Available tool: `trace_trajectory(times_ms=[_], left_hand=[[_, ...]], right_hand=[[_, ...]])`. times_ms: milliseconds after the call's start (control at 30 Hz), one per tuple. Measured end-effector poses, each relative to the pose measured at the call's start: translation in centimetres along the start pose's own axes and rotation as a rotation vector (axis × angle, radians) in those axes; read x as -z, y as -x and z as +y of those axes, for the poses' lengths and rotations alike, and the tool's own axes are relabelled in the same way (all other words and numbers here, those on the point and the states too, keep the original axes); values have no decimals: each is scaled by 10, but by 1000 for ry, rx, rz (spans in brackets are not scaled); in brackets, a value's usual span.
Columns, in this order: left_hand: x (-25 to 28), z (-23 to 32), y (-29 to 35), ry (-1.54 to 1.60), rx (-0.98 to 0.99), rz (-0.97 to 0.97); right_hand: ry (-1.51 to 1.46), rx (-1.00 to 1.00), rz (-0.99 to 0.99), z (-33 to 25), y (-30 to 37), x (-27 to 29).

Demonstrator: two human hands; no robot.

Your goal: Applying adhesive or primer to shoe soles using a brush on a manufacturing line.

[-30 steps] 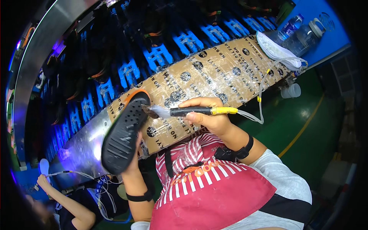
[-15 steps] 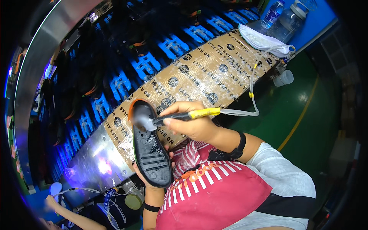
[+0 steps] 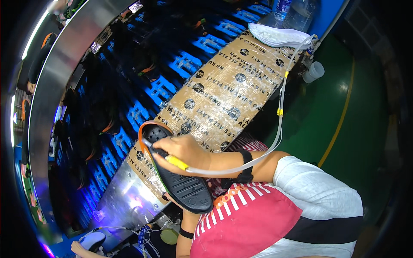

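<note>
A black shoe sole (image 3: 189,191) with an orange rim at its toe end lies tilted in front of me. My left hand (image 3: 173,201) supports it from below near the heel, mostly hidden by the sole. Over the toe half, my right hand (image 3: 187,150) grips a black-handled brush (image 3: 177,163) with yellow tape at its rear end. The brush tip reaches the orange rim on the left side. From the handle a clear tube (image 3: 258,167) runs across my forearm and up to the far right.
Cardboard (image 3: 215,96) covers the ledge beyond the sole. Beside it runs a line with blue holders (image 3: 185,64), bounded by a curved metal rail (image 3: 41,116). White soles (image 3: 277,38), a bottle (image 3: 282,8) and a white cup (image 3: 313,71) are far right. Another person's hand (image 3: 78,248) is lower left.
The brush has moved from the middle of the toe area to its left rim, and my right hand has turned over the sole. The view has shifted.
</note>
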State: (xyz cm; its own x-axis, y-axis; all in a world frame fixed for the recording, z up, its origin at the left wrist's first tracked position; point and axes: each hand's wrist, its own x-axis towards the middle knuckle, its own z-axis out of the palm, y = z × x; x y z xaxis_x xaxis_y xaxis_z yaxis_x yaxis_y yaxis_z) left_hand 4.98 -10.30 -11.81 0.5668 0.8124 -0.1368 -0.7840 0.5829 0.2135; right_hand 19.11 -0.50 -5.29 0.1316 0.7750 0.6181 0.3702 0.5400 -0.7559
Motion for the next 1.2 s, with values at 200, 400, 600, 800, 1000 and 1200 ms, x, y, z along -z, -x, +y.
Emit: trace_trajectory(times_ms=[200,400,600,800,1000,1200], left_hand=[[-2,1,9,-27,-33,31],[-3,2,14,-60,-76,55],[-3,0,12,-96,-137,66],[-5,7,18,-183,-291,70],[-43,66,39,-420,-852,1],[71,31,6,-633,-765,445]], right_hand=[[-159,93,-99,-7,0,9],[-55,51,8,-7,-5,6],[-67,61,-249,-16,-5,10],[-33,76,-33,-16,-12,14],[-90,102,-329,-32,-15,17],[-142,44,-121,-31,-16,14]])
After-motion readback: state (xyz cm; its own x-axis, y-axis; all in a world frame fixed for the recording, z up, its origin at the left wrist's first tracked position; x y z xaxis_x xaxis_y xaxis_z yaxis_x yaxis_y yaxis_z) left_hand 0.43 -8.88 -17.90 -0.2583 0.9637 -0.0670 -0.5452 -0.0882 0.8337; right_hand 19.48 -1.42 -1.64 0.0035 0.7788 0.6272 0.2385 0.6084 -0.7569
